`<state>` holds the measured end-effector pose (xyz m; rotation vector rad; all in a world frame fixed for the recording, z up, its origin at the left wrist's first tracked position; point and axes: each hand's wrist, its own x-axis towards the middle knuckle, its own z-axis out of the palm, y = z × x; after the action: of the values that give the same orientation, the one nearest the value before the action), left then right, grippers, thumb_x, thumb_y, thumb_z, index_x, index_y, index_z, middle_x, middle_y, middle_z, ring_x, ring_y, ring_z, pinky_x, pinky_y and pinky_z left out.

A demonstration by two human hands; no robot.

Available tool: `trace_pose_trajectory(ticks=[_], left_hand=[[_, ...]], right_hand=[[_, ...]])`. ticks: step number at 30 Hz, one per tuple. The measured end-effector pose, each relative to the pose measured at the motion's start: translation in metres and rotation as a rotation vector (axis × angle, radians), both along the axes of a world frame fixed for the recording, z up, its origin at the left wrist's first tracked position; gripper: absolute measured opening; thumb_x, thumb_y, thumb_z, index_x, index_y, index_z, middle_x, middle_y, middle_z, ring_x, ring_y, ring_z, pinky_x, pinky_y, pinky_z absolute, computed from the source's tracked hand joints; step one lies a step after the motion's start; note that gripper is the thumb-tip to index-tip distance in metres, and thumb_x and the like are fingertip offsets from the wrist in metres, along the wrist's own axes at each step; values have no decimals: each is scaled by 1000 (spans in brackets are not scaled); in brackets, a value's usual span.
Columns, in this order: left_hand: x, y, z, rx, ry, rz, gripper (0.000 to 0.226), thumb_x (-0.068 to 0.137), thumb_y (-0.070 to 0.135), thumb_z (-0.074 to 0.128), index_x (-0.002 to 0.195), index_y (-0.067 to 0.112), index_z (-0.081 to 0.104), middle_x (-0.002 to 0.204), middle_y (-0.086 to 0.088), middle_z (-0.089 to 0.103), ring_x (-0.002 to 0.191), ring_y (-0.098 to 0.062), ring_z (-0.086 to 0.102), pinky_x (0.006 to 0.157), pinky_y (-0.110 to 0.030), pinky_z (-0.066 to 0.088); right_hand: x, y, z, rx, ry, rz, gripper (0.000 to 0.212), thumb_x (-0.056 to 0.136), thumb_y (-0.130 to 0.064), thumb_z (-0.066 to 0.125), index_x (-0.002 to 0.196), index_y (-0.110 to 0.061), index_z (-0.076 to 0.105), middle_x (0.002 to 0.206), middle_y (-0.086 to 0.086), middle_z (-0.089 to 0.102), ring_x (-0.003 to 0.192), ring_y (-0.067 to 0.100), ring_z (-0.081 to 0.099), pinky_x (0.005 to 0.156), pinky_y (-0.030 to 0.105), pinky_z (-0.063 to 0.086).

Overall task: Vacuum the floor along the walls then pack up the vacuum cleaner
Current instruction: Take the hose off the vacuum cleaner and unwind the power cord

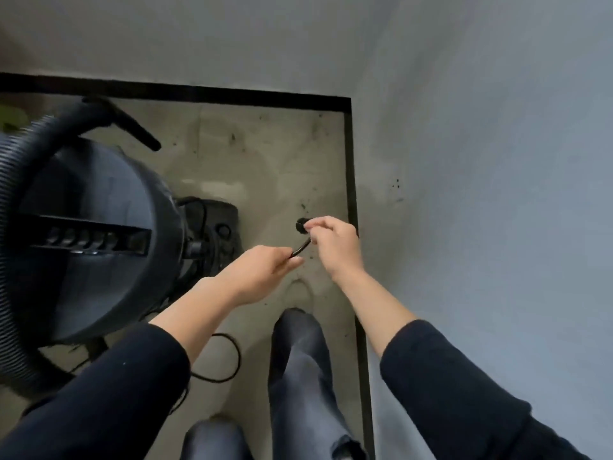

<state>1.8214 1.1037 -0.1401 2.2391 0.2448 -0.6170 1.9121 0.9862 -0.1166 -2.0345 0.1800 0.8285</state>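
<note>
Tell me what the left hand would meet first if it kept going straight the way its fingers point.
Probably the right hand. The left hand points up-right along the thin black power cord both hands pinch, and the right hand sits just beyond, though their relative height is unclear.

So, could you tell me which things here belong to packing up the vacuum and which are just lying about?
Job: vacuum cleaner, hose, cord held by left hand and right hand, plug.
Not part of it: black skirting, grey wall, blurred greenish thing at left edge.
</note>
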Motion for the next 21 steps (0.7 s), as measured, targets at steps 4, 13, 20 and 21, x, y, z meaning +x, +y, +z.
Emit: trace_pose_trajectory(ticks=[4,13,20,21], left_hand=[[54,5,-34,-54,96,-151,41,102,43,40,71,16,39,60,4,43,56,-12,41,56,-28,34],[145,21,-94,-147,496,-140,28,96,38,54,81,15,61,74,2,60,78,-20,61,71,-29,47],[230,-13,-106,-639,518,143,20,91,25,61,95,7,69,75,-2,63,71,-15,57,74,-29,48],[238,-21,-109,-663,527,150,23,92,24,59,103,7,69,80,-3,65,72,-15,57,72,-28,48]], right_hand=[[77,6,-40,257,432,-541,8,85,-5,59,78,-5,63,71,9,68,64,20,67,62,25,52],[203,-25,-94,129,428,-447,8,92,-13,59,97,-7,63,75,6,68,62,15,65,58,23,51],[211,-46,-120,-45,366,-338,14,82,-20,73,96,-17,74,108,2,69,95,15,58,83,32,47],[211,-48,-119,-34,378,-319,10,82,-19,73,92,-19,73,106,-1,69,94,13,57,85,32,47]])
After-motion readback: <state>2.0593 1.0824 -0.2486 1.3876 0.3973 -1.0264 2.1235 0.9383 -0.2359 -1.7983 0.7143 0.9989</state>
